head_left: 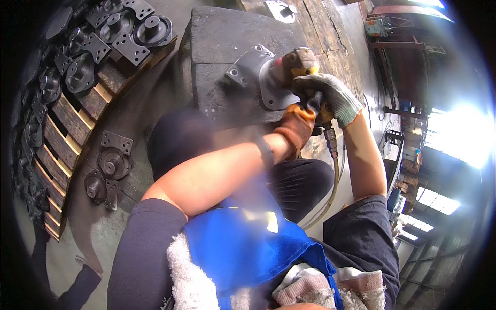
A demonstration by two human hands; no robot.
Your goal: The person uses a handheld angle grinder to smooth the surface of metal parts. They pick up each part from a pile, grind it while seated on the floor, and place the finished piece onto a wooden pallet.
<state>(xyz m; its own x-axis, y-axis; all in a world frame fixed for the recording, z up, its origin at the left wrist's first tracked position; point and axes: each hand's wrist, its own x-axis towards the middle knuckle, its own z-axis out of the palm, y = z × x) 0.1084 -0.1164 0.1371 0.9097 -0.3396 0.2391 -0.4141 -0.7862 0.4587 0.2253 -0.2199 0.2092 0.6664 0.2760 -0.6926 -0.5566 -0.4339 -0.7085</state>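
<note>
A yellow and dark hand-held air tool [304, 63] is pressed against a dark metal flanged part [247, 71] on the bench. My left hand [298, 126], in an orange-brown glove with dark fingertips, closes round the tool's grip. Higher up, my right hand [333, 93] in a pale knitted glove wraps over the tool's body. The metal part has a plate with holes and a rounded flange; the tool and gloves hide some of it. From the grip's lower end, a metal coupling [330, 140] leads into a yellowish hose [333, 188]. The tool's working tip is hidden.
A wooden pallet [64, 121] on the left carries several similar metal parts. More parts [112, 163] lie on the floor beside it. The bench has a dark metal block [212, 39] and wooden planks [338, 33]; another plate [281, 10] lies at its far end.
</note>
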